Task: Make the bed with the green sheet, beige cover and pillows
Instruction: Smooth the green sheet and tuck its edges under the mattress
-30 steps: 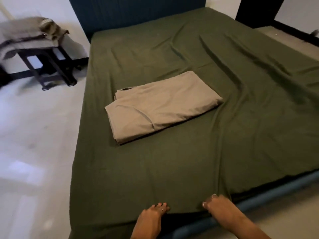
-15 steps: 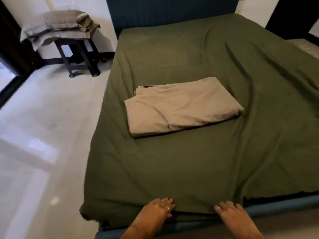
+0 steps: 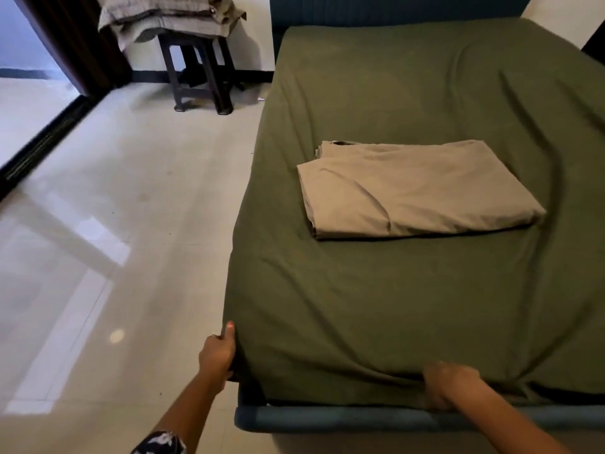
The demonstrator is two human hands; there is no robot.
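The green sheet [image 3: 409, 103] covers the mattress, with creases running across it. A folded beige cover [image 3: 415, 188] lies on top near the middle. My left hand [image 3: 217, 353] grips the sheet at the near left corner of the bed, thumb up along the edge. My right hand [image 3: 447, 385] is closed on the sheet's foot edge, fingers curled under it just above the blue bed frame [image 3: 360, 417]. The pillows [image 3: 170, 14] lie piled on a stool at the back left, with grey fabric draped over them.
A dark stool [image 3: 199, 73] stands by the wall left of the bed, beside a dark curtain [image 3: 75, 44] and a glass door track [image 3: 39, 149]. Glossy tiled floor [image 3: 114, 240] stretches along the bed's left side. A blue headboard [image 3: 393, 8] sits at the far end.
The view has swung left toward the bed's near left corner. My left hand moved from the foot edge to the corner and gripped the sheet; my right hand curled under the foot edge.
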